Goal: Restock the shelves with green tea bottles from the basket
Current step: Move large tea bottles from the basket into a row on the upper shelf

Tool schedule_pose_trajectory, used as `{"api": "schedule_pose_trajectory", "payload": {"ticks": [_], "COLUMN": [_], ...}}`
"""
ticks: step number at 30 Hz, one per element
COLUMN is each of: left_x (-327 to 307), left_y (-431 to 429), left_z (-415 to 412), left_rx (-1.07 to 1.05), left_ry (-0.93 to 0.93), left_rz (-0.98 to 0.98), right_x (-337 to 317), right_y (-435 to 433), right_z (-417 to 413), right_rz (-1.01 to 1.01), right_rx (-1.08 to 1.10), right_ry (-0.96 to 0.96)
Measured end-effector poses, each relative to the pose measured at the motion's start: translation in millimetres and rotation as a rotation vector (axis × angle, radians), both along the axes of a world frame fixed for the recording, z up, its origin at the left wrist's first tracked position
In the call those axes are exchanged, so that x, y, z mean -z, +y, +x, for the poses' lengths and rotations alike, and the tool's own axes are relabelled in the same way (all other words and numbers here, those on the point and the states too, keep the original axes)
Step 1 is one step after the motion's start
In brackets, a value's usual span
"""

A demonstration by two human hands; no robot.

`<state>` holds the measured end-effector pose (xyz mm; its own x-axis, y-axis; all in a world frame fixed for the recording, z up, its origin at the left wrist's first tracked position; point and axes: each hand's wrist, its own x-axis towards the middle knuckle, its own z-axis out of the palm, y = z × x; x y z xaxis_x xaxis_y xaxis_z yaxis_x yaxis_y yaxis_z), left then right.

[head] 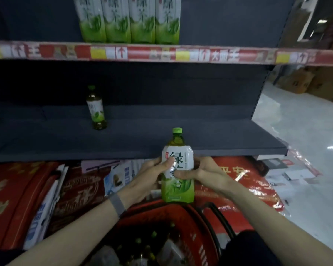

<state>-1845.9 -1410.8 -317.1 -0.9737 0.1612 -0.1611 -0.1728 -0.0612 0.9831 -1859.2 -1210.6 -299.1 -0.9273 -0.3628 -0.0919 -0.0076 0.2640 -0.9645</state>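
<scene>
I hold a large green tea bottle (177, 166) upright in front of me, green cap on top, white and green label facing me. My left hand (152, 175) grips its left side and my right hand (202, 171) grips its right side. It hangs above the red basket (196, 223), in which several more green-capped bottles lie in shadow. One small green tea bottle (96, 108) stands alone on the dark lower shelf (219, 139). Several large green tea bottles (130, 20) stand in a row on the upper shelf.
A red and yellow price strip (161, 53) runs along the upper shelf's edge. Red packages (19, 198) and papers lie under the lower shelf. Cardboard boxes (300, 81) stand on the pale floor at the right.
</scene>
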Motion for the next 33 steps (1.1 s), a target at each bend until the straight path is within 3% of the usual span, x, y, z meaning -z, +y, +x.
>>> {"api": "schedule_pose_trajectory", "payload": {"ticks": [9, 17, 22, 28, 33], "left_x": [-165, -268, -305, -321, -335], "left_y": [18, 24, 28, 35, 47], "left_z": [-48, -77, -106, -153, -175], "left_rx": [0.092, 0.089, 0.061, 0.023, -0.011], "left_ry": [0.445, 0.725, 0.813, 0.795, 0.747], "left_rz": [-0.085, -0.139, -0.169, -0.204, -0.120], "right_x": [-167, -268, -298, -310, -320], "right_y": [30, 40, 41, 39, 39], "right_z": [-39, -61, -89, -134, -169], "right_rz": [-0.044, -0.053, -0.114, -0.206, -0.305], "right_rx": [-0.003, 0.019, 0.003, 0.038, 0.098], "right_ry": [0.374, 0.681, 0.719, 0.639, 0.567]}}
